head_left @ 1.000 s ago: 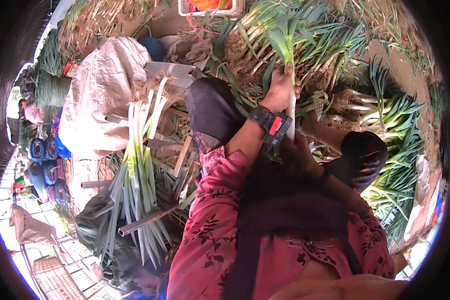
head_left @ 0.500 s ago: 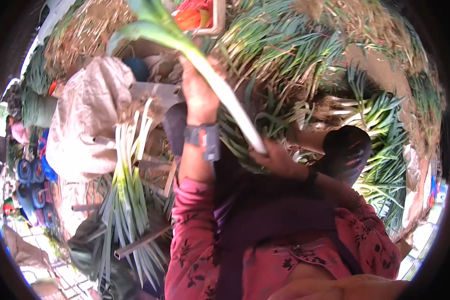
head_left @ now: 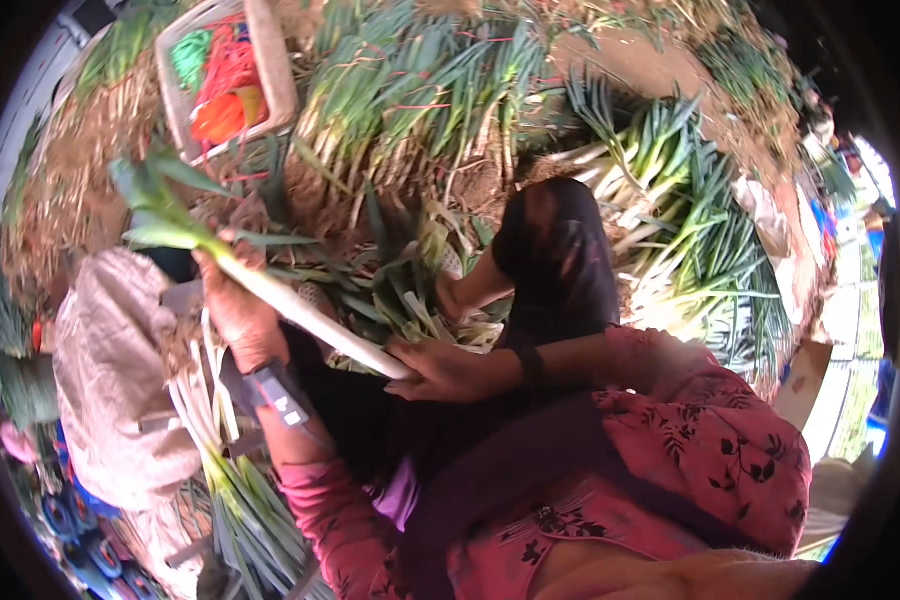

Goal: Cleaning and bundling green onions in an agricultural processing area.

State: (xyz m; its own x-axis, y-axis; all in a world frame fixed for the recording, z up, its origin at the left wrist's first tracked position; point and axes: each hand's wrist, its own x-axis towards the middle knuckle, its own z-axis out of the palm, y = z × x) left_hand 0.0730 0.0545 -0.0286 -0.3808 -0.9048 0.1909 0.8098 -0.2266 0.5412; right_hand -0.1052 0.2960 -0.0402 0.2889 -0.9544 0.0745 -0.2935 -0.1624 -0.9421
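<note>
A single leek (head_left: 305, 312) slants across my lap, its green leaves up at the left and its white end down at the right. Wrapped round it just below the leaves is my left hand (head_left: 238, 312). My right hand (head_left: 448, 370) closes on the white end, with fingertips hidden in part. Beside my left forearm lie several leeks (head_left: 225, 455) in a bunch, roots toward the far side. Loose green leaves (head_left: 395, 290) cover the ground just past my hands, between my legs.
A pale crate (head_left: 280, 75) at the far left holds red and green ties and an orange item. Bundled leeks (head_left: 420, 90) lie beyond my legs, and a heap of leeks (head_left: 690, 230) is at the right. A whitish sack (head_left: 120, 370) stands at the left.
The view has swung, so the crate shows more fully. The leek lies flatter and its leaves have come down; both hands stay on it, the right now plainly at the white end.
</note>
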